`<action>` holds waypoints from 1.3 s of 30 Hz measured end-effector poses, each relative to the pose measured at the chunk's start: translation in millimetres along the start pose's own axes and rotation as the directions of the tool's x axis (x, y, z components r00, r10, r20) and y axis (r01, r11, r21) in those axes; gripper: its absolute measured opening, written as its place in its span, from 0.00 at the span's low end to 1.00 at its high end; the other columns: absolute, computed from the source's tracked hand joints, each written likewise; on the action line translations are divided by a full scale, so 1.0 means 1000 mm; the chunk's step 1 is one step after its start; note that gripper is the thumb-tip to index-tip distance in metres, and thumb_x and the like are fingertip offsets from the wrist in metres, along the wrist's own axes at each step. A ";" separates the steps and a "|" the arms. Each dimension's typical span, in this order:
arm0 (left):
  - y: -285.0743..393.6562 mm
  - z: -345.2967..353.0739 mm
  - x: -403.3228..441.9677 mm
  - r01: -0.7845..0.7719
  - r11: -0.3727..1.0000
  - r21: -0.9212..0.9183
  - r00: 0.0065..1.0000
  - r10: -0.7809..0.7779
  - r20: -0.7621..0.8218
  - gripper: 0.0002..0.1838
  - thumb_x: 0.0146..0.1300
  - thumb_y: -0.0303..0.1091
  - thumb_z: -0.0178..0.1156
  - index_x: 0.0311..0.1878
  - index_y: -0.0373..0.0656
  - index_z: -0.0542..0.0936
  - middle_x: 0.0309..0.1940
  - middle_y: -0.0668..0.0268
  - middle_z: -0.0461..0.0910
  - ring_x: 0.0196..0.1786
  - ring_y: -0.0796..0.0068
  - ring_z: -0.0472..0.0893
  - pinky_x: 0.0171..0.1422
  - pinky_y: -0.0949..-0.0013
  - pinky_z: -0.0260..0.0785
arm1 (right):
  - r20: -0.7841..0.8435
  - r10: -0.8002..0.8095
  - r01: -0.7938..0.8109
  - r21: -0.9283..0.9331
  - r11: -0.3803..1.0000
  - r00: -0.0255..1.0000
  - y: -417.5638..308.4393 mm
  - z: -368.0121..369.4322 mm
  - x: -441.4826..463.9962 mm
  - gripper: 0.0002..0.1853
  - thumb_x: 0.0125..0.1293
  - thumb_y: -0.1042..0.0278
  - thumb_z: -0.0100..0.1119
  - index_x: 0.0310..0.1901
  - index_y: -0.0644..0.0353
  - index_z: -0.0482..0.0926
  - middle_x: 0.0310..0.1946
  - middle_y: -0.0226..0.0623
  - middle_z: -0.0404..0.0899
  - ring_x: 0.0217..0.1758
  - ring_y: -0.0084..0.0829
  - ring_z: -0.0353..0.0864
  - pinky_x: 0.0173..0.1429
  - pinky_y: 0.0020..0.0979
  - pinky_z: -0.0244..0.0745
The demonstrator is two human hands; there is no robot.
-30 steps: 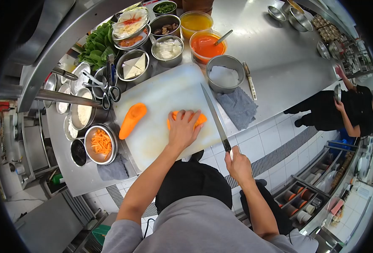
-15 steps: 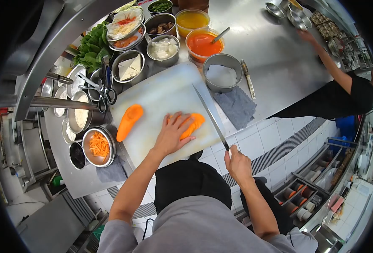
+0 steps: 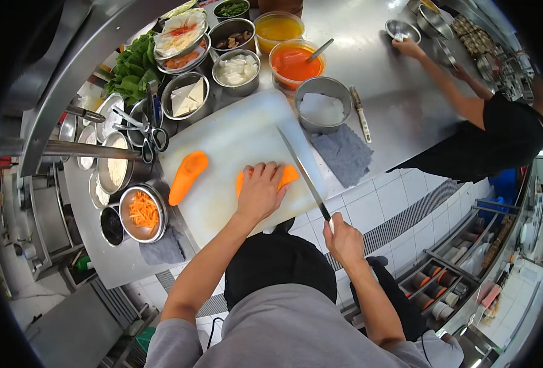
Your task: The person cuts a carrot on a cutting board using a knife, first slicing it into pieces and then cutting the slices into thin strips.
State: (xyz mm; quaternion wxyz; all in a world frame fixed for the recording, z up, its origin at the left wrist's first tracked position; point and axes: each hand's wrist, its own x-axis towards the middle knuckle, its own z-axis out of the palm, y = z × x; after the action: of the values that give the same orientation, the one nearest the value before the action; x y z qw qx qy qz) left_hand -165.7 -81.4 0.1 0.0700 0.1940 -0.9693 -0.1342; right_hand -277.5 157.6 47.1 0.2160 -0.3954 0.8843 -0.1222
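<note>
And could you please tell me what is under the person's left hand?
Orange carrot shows at both sides of the left hand, on the cutting board. Whatever lies directly beneath the hand is covered and cannot be seen.

Carrot [image 3: 289,176] on board [image 3: 241,132], knife [image 3: 304,175] at right

Cutting board [image 3: 247,122]: I have a passage across its far half.
Left edge: scissors [image 3: 146,127] and a metal bar [image 3: 87,149] block me.
Right edge: knife [image 3: 302,168] slants across my route to the cloth [image 3: 343,156].
</note>
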 end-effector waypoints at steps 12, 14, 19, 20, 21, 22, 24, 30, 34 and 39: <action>0.020 0.003 0.022 0.075 0.996 0.049 0.990 -0.080 0.113 0.30 0.67 0.51 0.66 0.69 0.52 0.77 0.61 0.59 0.76 0.64 0.56 0.73 0.71 0.41 0.61 | 0.023 0.028 -0.029 0.033 0.999 0.999 0.003 0.006 0.000 0.13 0.73 0.61 0.59 0.40 0.61 0.70 0.25 0.53 0.83 0.28 0.57 0.85 0.35 0.54 0.81; 0.021 -0.007 0.016 0.059 0.998 0.023 0.994 -0.061 0.087 0.32 0.67 0.52 0.66 0.72 0.54 0.75 0.64 0.59 0.74 0.68 0.54 0.71 0.75 0.40 0.58 | 0.014 0.014 -0.015 0.048 0.999 1.000 0.004 0.007 0.001 0.12 0.73 0.61 0.59 0.41 0.61 0.70 0.25 0.53 0.83 0.28 0.58 0.85 0.35 0.54 0.80; -0.004 -0.023 -0.015 0.058 0.998 -0.021 0.997 -0.057 0.046 0.38 0.67 0.53 0.66 0.78 0.58 0.68 0.74 0.59 0.67 0.78 0.51 0.63 0.83 0.35 0.49 | 0.002 -0.008 0.008 -0.020 1.000 1.000 0.006 0.006 0.001 0.12 0.73 0.62 0.60 0.41 0.61 0.70 0.26 0.51 0.83 0.28 0.56 0.86 0.34 0.52 0.81; -0.015 -0.012 -0.025 0.032 0.999 -0.020 0.997 -0.030 0.070 0.38 0.67 0.55 0.66 0.79 0.58 0.67 0.76 0.60 0.66 0.79 0.50 0.62 0.83 0.35 0.49 | 0.010 -0.014 0.014 -0.018 1.000 1.000 0.006 0.006 0.001 0.12 0.73 0.62 0.60 0.41 0.61 0.70 0.26 0.51 0.83 0.28 0.56 0.86 0.34 0.52 0.81; -0.020 -0.008 -0.030 0.005 1.000 -0.019 0.996 -0.004 0.093 0.39 0.67 0.56 0.66 0.79 0.59 0.67 0.78 0.61 0.64 0.80 0.49 0.61 0.83 0.34 0.49 | 0.011 -0.016 0.016 -0.038 0.999 1.000 0.006 0.006 0.003 0.12 0.73 0.62 0.60 0.41 0.61 0.71 0.27 0.51 0.83 0.28 0.56 0.86 0.34 0.52 0.81; -0.023 -0.004 -0.034 0.013 1.000 -0.016 0.995 -0.011 0.095 0.39 0.67 0.56 0.66 0.79 0.59 0.67 0.78 0.61 0.64 0.80 0.49 0.61 0.83 0.34 0.49 | 0.012 -0.016 0.016 -0.059 0.998 1.000 0.005 0.005 0.004 0.12 0.73 0.62 0.60 0.41 0.61 0.71 0.27 0.50 0.83 0.27 0.55 0.86 0.34 0.51 0.81; -0.025 -0.003 -0.037 -0.047 0.999 -0.001 0.998 0.047 0.046 0.39 0.67 0.57 0.65 0.79 0.59 0.68 0.78 0.61 0.64 0.80 0.49 0.61 0.82 0.34 0.50 | 0.011 -0.027 0.028 -0.059 0.998 1.000 0.004 0.004 0.006 0.12 0.73 0.62 0.60 0.41 0.61 0.71 0.27 0.50 0.83 0.27 0.56 0.86 0.34 0.51 0.81; -0.017 -0.014 -0.034 0.002 1.000 -0.030 1.000 -0.002 -0.002 0.39 0.67 0.56 0.66 0.77 0.52 0.69 0.76 0.60 0.66 0.78 0.52 0.64 0.80 0.33 0.52 | 0.004 -0.067 0.067 -0.067 0.996 0.998 -0.001 -0.002 0.009 0.12 0.74 0.62 0.59 0.41 0.62 0.71 0.27 0.51 0.83 0.27 0.57 0.86 0.35 0.52 0.81; 0.001 -0.018 -0.020 0.097 0.995 -0.024 0.995 -0.097 0.008 0.36 0.65 0.51 0.68 0.75 0.50 0.71 0.71 0.61 0.70 0.74 0.54 0.67 0.78 0.30 0.54 | 0.009 -0.054 0.055 -0.069 0.996 0.999 -0.001 0.003 0.010 0.12 0.74 0.61 0.59 0.41 0.61 0.70 0.27 0.53 0.83 0.29 0.59 0.85 0.35 0.54 0.80; -0.001 -0.014 -0.017 0.061 0.998 -0.027 0.997 -0.059 0.044 0.34 0.63 0.44 0.70 0.71 0.50 0.73 0.65 0.62 0.72 0.69 0.58 0.71 0.73 0.30 0.57 | 0.006 -0.045 0.046 -0.029 0.999 0.999 -0.002 0.003 0.010 0.12 0.74 0.62 0.59 0.40 0.61 0.70 0.26 0.53 0.83 0.28 0.60 0.84 0.35 0.55 0.79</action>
State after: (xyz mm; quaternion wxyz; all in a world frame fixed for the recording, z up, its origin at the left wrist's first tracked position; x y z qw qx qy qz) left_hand -147.2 -78.3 11.5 0.0475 0.2190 -0.9623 -0.1539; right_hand -280.5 148.8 42.6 0.2099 -0.4189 0.8762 -0.1131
